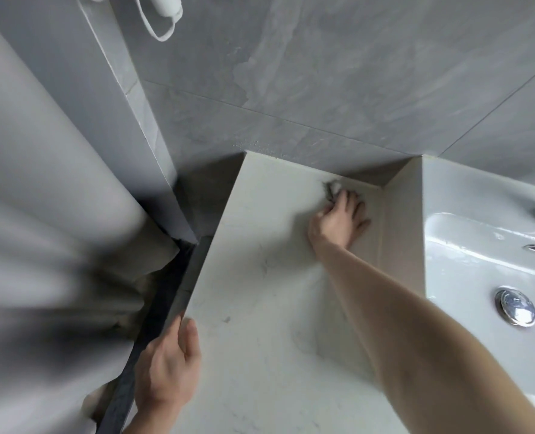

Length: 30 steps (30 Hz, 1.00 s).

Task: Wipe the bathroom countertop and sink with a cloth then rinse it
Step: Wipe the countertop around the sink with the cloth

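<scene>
Leftmost, the left hand (166, 364) grips the pale table (260, 339) by its left edge. Farther right, the right hand (338, 220) presses a dark cloth (332, 187) near the back wall, fingers curled on it. Rightmost sits the white sink (479, 277).

No readable text, labels, brands or numbers anywhere in view.
</scene>
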Tool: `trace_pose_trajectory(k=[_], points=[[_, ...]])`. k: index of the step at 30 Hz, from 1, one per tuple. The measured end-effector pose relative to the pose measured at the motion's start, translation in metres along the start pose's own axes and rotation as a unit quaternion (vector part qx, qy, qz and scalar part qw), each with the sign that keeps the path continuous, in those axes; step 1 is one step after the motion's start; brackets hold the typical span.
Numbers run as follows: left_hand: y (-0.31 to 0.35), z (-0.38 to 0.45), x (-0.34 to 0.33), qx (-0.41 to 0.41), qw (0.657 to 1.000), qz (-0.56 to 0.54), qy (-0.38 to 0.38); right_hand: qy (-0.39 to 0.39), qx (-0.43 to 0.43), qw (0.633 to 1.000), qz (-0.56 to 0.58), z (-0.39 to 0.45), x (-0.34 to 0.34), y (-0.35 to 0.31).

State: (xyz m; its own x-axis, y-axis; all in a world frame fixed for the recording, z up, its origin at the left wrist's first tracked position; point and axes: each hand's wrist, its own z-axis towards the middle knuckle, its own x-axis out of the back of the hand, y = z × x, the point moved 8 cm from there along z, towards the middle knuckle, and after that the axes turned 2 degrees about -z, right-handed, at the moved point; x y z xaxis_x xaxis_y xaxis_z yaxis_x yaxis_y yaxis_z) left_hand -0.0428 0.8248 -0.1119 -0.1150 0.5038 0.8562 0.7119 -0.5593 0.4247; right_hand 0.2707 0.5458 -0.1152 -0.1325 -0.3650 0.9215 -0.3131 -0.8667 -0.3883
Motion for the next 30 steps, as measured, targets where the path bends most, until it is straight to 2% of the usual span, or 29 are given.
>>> trace_pose_trajectory(k=[4,8,13,16,19,25,27,30], points=[[0.000,0.000,-0.002,-0.004,1.000,0.001,0.003,-0.087,0.114,0.990,-0.002,-0.048,-0.028,-0.074],[0.002,-0.002,0.001,-0.004,1.000,-0.017,0.015,-0.147,0.280,0.948,0.027,-0.120,-0.046,-0.133],[0.002,-0.003,0.001,-0.020,1.000,-0.011,0.012,-0.193,0.425,0.882,0.070,-0.173,-0.045,-0.132],[0.001,-0.002,0.000,-0.030,0.999,-0.010,0.013,-0.219,0.457,0.860,0.059,-0.162,-0.036,-0.108],[-0.002,-0.002,-0.001,-0.019,1.000,-0.017,0.018,-0.202,0.408,0.890,0.039,-0.113,-0.024,-0.073],[-0.003,-0.001,0.000,-0.006,1.000,-0.025,0.015,-0.116,0.225,0.966,-0.057,0.002,0.009,0.006],[-0.004,-0.001,-0.003,-0.016,1.000,-0.015,0.012,-0.088,0.159,0.980,-0.083,0.016,0.017,0.033],[-0.005,0.001,-0.006,-0.043,0.999,0.003,0.006,-0.063,0.076,0.992,-0.084,-0.010,0.018,0.056]])
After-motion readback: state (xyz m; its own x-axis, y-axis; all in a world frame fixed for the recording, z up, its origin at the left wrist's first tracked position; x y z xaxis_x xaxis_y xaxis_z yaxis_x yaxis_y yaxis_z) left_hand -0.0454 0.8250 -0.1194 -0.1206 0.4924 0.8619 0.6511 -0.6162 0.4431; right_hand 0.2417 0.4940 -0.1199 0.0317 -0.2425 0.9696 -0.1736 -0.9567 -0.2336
